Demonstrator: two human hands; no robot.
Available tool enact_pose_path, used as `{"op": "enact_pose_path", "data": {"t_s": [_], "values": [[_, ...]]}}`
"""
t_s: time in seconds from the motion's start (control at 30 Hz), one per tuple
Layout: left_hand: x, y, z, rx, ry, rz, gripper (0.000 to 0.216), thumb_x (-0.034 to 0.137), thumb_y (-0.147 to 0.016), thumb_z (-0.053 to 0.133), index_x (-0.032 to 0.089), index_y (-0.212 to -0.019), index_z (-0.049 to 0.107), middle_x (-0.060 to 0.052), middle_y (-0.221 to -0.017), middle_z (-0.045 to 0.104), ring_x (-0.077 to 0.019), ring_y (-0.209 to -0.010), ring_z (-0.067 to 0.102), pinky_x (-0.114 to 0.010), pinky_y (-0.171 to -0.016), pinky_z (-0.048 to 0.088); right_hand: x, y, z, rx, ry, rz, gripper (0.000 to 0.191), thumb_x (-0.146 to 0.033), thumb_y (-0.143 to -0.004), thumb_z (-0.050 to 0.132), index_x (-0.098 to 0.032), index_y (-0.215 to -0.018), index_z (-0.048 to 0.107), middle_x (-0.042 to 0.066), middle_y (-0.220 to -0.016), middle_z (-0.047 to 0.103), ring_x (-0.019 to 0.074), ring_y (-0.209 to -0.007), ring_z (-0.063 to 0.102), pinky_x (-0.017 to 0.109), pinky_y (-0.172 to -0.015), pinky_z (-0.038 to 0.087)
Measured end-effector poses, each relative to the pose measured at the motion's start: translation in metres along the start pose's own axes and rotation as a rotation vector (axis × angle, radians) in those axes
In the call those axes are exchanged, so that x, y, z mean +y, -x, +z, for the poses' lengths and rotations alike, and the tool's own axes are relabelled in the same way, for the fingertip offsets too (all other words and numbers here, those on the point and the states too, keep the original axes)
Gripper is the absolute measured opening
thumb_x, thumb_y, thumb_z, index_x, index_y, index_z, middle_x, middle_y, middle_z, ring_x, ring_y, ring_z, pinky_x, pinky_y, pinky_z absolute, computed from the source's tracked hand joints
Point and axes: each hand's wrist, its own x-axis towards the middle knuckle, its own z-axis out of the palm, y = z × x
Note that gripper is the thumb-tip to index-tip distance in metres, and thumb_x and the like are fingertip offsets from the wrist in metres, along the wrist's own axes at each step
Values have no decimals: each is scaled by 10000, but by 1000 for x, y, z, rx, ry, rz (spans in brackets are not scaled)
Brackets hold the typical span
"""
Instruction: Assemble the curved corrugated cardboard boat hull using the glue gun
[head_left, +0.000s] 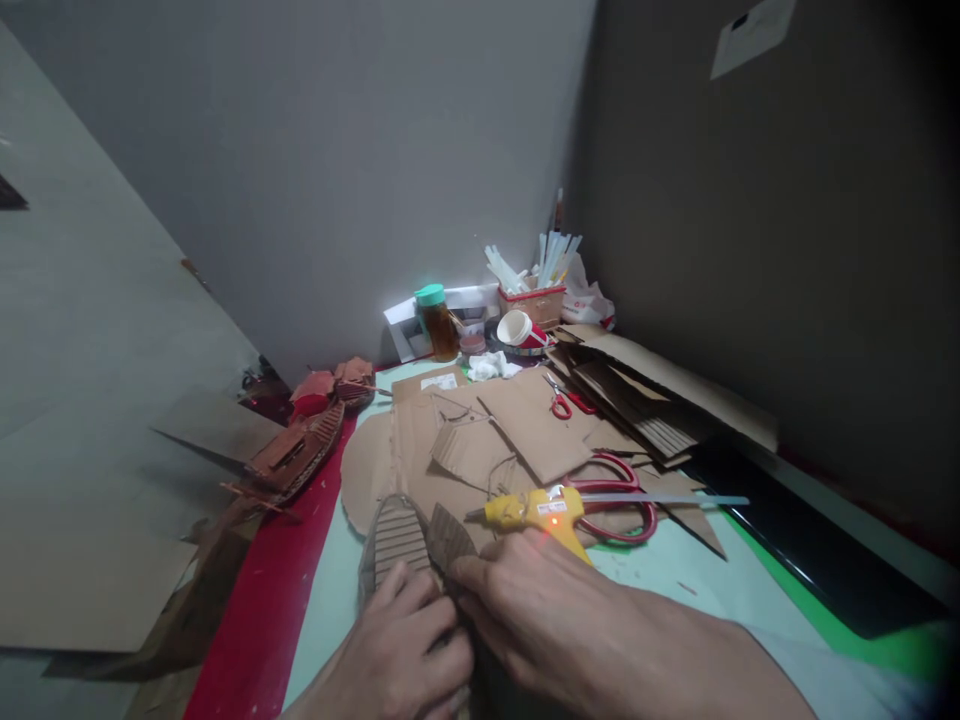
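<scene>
At the near edge of the table lies a boat-shaped cardboard hull (pixel 400 535) with ribbed strips across its top. My left hand (pixel 409 645) has its fingers curled over the hull's near part and grips it. A small ribbed cardboard piece (pixel 448 537) is pinched between the thumb and fingers of my right hand (pixel 536 600), close against the hull's right side. Whether the piece touches the hull I cannot tell. Just beyond my right hand lies a yellow hot glue gun (pixel 534 508), its red light lit and a glue stick (pixel 667 498) projecting from its back.
Red-handled scissors (pixel 651 525) lie behind the glue gun. Flat cardboard (pixel 536 415) covers the middle; more cardboard (pixel 667 375) is stacked right, above a black panel (pixel 817 550). Brown model boats (pixel 300 445) stand left. A jar (pixel 437 325) and a box of glue sticks (pixel 531 305) are behind.
</scene>
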Motion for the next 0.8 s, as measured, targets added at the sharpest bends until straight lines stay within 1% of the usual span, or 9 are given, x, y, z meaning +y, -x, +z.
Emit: {"op": "enact_pose_path", "data": {"t_s": [0.13,0.23,0.3,0.33,0.4,0.5,0.57,0.7,0.8], "values": [[6,2,-5,44,130,-79,290,234,-993,288,181,-906,560,-56,-847,510,-230,-796,385,-390,-689,238,3,0,5,37,-64,2,132,-166,-914,539,-179,-912,670,66,-805,703,183,-589,520,344,-510,218],[13,2,-10,138,182,-163,347,304,-1023,250,173,-933,559,-67,-890,526,-234,-839,412,-406,-728,285,2,3,-4,54,-156,22,173,-194,-964,484,-185,-922,652,50,-771,685,173,-620,546,308,-544,287],[17,1,-13,182,169,-192,352,338,-1027,266,168,-955,566,-68,-902,540,-233,-859,418,-410,-752,310,2,6,-10,55,-286,28,149,-175,-957,486,-190,-952,634,43,-801,681,170,-674,574,282,-587,335],[18,1,-14,202,154,-198,354,358,-1028,280,165,-965,570,-68,-902,546,-233,-865,420,-409,-760,321,2,8,-11,59,-361,30,139,-154,-940,495,-191,-983,622,43,-833,681,171,-701,583,274,-609,354],[20,1,-16,236,113,-200,364,399,-1029,309,157,-972,575,-70,-896,560,-233,-871,431,-412,-780,342,3,9,-8,90,-491,29,209,-119,-909,500,-191,-1086,586,51,-916,678,177,-755,592,270,-653,386],[22,0,-18,276,47,-180,357,408,-1030,348,143,-979,582,-79,-902,588,-230,-878,461,-422,-820,364,4,9,4,152,-590,39,335,-131,-926,476,-195,-1254,497,60,-968,651,194,-802,591,285,-704,422],[23,1,-19,290,3,-160,353,383,-1032,358,125,-998,596,-93,-927,607,-231,-903,478,-426,-854,371,3,8,8,161,-627,49,346,-149,-942,471,-190,-1286,466,64,-967,633,202,-809,583,303,-734,442],[19,5,-18,283,-64,-123,367,343,-1043,351,109,-984,627,-102,-921,638,-224,-912,492,-420,-863,382,-2,7,5,139,-571,86,266,-137,-945,477,-172,-1208,502,96,-1033,622,218,-880,568,350,-823,441],[14,7,-18,304,-111,-83,325,240,-1048,357,126,-949,645,-69,-868,676,-191,-901,514,-370,-847,401,-6,2,0,94,-551,137,171,-105,-914,515,-179,-1067,529,89,-1004,633,216,-861,565,347,-798,433]]}}
